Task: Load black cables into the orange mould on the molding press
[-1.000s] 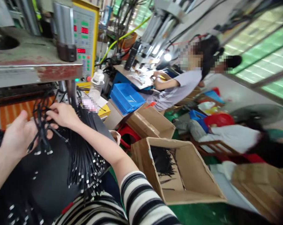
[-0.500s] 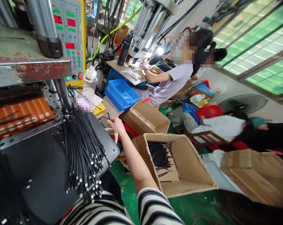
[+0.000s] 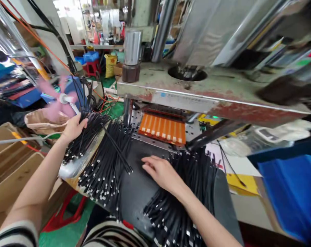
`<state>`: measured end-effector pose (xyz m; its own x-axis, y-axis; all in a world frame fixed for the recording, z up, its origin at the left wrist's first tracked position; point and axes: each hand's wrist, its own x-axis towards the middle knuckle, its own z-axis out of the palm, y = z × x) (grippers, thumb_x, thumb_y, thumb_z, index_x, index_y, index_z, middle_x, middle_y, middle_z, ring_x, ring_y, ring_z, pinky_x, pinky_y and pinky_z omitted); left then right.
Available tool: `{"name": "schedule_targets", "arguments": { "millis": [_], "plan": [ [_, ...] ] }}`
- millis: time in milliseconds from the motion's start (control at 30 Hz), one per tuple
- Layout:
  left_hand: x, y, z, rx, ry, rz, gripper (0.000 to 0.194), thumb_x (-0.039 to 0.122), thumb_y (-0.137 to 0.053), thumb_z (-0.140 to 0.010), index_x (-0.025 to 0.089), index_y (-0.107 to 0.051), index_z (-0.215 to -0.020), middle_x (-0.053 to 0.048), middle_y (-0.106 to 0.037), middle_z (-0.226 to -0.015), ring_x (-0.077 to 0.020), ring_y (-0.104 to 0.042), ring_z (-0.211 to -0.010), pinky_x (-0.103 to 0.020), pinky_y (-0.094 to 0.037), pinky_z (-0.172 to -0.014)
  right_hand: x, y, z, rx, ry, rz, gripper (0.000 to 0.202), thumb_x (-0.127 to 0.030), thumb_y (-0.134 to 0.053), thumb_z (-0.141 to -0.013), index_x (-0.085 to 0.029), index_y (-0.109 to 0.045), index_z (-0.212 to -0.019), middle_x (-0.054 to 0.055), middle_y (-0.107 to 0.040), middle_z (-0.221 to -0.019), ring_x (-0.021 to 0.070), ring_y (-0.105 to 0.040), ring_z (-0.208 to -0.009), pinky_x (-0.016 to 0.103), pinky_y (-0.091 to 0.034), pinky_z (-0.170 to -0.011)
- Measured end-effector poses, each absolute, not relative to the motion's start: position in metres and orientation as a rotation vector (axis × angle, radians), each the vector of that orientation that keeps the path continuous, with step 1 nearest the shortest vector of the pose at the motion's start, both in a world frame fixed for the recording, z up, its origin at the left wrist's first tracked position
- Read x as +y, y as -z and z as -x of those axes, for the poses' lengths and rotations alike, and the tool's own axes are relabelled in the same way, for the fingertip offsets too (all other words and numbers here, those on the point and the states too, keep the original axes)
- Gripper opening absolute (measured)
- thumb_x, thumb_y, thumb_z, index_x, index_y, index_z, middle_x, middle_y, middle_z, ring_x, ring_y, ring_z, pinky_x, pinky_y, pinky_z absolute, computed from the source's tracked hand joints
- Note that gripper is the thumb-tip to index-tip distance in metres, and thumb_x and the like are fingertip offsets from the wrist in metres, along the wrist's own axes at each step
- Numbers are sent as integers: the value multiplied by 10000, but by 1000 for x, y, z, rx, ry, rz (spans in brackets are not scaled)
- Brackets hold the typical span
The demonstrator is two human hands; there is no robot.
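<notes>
My left hand [image 3: 74, 127] is at the far end of the left pile of black cables [image 3: 79, 145], its fingers curled in against them. How many cables it holds is hidden. Over the dark work plate [image 3: 136, 187] hovers my right hand [image 3: 159, 169], fingers stretched out with nothing visible in them. A middle bundle of black cables [image 3: 104, 168] with pale metal ends lies between my hands, a few cables crossing it at an angle. Under my right forearm spreads another bundle of black cables [image 3: 193, 175]. Behind the plate, an orange mould [image 3: 162, 128] sits inside the press.
The press's heavy upper plate [image 3: 170, 99] overhangs the mould between steel columns. A pink fan [image 3: 64, 98] and cardboard boxes [image 3: 13, 175] stand at left. A red stool [image 3: 65, 212] is below. Blue trays [image 3: 291, 192] and a yellow box [image 3: 242, 183] stand at right.
My view has swung left from the neighbouring workstation to the press. My right hand, earlier stretched out to the right with a thin black piece, is back over the plate. My left hand has come into view.
</notes>
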<state>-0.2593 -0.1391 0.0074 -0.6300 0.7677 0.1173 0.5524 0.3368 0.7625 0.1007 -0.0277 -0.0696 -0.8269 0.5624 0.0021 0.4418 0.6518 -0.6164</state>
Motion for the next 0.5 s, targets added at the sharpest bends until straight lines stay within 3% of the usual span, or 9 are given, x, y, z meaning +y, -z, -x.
{"name": "schedule_targets", "arguments": {
  "millis": [100,200,333,433,500],
  "plan": [
    [-138,24,260,2914,-519,-1303,541,417,-481,-896,66,-485,-1307,-189,-625,-970,-317,-616,-881,-408,-450,-763,-42,68,-34,-2818,-817,790,204,-253,-543,-897,-194,-677,-1039,89,-681,-982,217,-652,-911,312,-470,-799],
    [-144,52,247,3049,81,-1361,711,587,-366,-905,104,-357,-1426,-277,-569,-1120,-404,-624,-920,-473,-456,-736,-44,76,3,-2876,-767,907,141,-296,-587,-883,-188,-674,-906,88,-694,-937,236,-661,-900,303,-453,-733],
    [-148,63,233,3069,188,-1442,678,559,-348,-920,94,-377,-1414,-300,-538,-1147,-419,-598,-950,-491,-445,-735,-48,80,8,-2932,-738,839,91,-262,-621,-860,-199,-642,-799,45,-699,-825,213,-667,-817,272,-424,-663],
    [-140,59,228,3109,76,-1646,639,525,-388,-914,72,-437,-1363,-296,-533,-1182,-454,-523,-1080,-562,-400,-823,-45,69,-5,-2885,-455,536,122,-255,-544,-922,-199,-625,-849,47,-683,-852,200,-645,-826,283,-427,-711],
    [-127,57,224,3034,-89,-1771,572,495,-409,-914,100,-492,-1319,-253,-571,-1164,-424,-535,-1088,-554,-391,-866,-32,58,-14,-2785,-260,462,187,-267,-468,-964,-200,-620,-878,57,-671,-857,201,-628,-833,301,-424,-761]
  ]
}}
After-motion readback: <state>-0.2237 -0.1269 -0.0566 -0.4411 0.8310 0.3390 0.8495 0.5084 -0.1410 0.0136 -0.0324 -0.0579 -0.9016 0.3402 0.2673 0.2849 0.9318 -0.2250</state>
